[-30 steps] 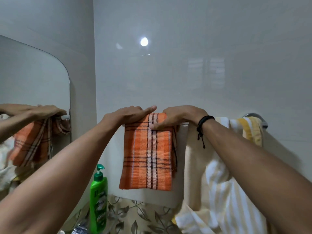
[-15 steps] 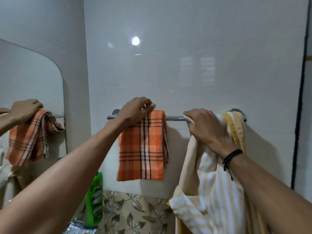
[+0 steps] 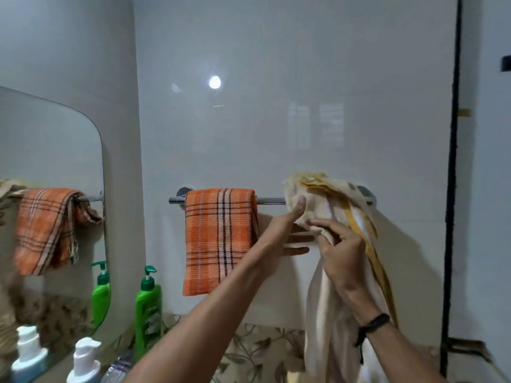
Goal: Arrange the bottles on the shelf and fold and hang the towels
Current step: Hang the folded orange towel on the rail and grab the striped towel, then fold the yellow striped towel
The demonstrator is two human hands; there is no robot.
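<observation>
Obs.: 1 orange plaid woven towel (image 3: pixel 221 239) hangs folded and flat over the left part of the chrome wall-mounted towel bar (image 3: pixel 271 200). 1 cream and yellow striped cloth towel (image 3: pixel 320 299) is bunched over the right end of the same bar, and its long tail hangs down toward the floral-patterned counter (image 3: pixel 249 349). The 2 towels are apart, with bare bar showing between them.

Left hand (image 3: pixel 284 236): fingers straight and spread, pointing right just under the bunch. The thumb is raised, with its tip pressed on the cream cloth. No grip.

Right hand (image 3: pixel 340 258): fingers curled, pinching a fold of the striped towel just below the bar. There is a black cord wristband (image 3: pixel 373 324) on the wrist.

1 green plastic pump bottle (image 3: pixel 148 308) stands upright on the counter, below and left of the orange towel, beside the rounded wall mirror (image 3: pixel 55 150). 1 white pump bottle (image 3: pixel 84 360) sits nearer the camera, blurred.
</observation>
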